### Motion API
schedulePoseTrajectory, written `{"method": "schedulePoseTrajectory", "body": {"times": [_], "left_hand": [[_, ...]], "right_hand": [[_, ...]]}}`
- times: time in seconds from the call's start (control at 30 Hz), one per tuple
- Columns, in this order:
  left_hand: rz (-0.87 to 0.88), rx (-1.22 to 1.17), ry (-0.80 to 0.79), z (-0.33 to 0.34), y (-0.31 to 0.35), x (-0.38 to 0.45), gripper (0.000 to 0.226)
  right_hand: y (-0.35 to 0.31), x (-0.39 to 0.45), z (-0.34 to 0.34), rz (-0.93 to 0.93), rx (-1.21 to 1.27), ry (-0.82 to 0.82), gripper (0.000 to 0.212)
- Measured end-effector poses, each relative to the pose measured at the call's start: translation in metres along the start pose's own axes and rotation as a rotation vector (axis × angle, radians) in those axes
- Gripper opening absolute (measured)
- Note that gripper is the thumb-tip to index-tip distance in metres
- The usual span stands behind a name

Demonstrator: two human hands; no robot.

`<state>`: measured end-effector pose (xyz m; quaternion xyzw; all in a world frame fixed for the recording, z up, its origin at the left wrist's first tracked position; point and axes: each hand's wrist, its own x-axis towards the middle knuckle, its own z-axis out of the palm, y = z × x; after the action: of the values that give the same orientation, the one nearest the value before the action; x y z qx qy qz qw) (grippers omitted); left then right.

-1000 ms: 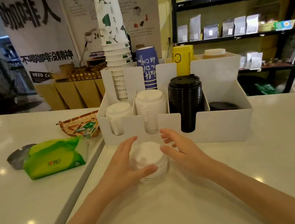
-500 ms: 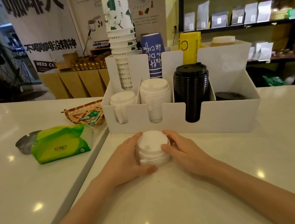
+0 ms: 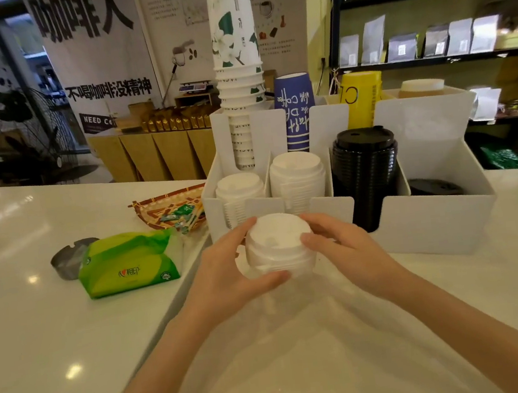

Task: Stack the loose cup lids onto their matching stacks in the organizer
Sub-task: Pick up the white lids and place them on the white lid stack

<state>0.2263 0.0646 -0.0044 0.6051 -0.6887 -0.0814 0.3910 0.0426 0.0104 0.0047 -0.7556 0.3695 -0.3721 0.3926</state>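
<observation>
A short pile of loose white cup lids (image 3: 277,242) is held between my left hand (image 3: 227,274) and my right hand (image 3: 344,248), lifted just off the counter in front of the white organizer (image 3: 432,228). The organizer's front row holds a small white lid stack (image 3: 239,185), a larger white lid stack (image 3: 296,169), a tall black lid stack (image 3: 365,164) and a low black lid stack (image 3: 434,184). My left fingers wrap the pile's left side and base, my right fingers press its right side.
Paper cup stacks stand in the organizer's back row: white-green cups (image 3: 238,69), blue cups (image 3: 295,111), yellow cups (image 3: 362,97). To the left lie a green tissue pack (image 3: 129,262), a grey ashtray (image 3: 68,260) and a woven tray of sachets (image 3: 172,209). Shelves stand behind on the right.
Both hands closed in around the white lid pile and raised it from the counter toward the organizer's front wall.
</observation>
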Motion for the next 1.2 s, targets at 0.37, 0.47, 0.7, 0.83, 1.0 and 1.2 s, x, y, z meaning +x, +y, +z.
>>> {"method": "schedulePoseTrajectory", "body": {"times": [0.37,0.47,0.7,0.83,1.0,1.2], "left_hand": [[0.071,-0.006,0.192,-0.050,-0.008,0.072,0.080],[0.075,0.017,0.204,-0.052,-0.016,0.093,0.080],[0.027,0.125,0.172,-0.040,-0.040,0.123,0.073],[0.021,0.205,0.179,-0.034,-0.052,0.127,0.073],[0.017,0.272,0.168,-0.027,-0.060,0.125,0.074],[-0.009,0.356,0.134,-0.029,-0.057,0.123,0.073]], "right_hand": [[-0.053,0.090,0.006,-0.146,-0.082,0.075,0.037],[-0.059,0.116,0.007,-0.171,-0.225,0.111,0.038],[-0.060,0.155,0.007,-0.095,-0.390,-0.008,0.032],[-0.052,0.165,0.010,-0.051,-0.436,-0.072,0.031],[-0.044,0.171,0.012,-0.036,-0.598,-0.147,0.027],[-0.041,0.173,0.012,-0.050,-0.731,-0.183,0.016]]}}
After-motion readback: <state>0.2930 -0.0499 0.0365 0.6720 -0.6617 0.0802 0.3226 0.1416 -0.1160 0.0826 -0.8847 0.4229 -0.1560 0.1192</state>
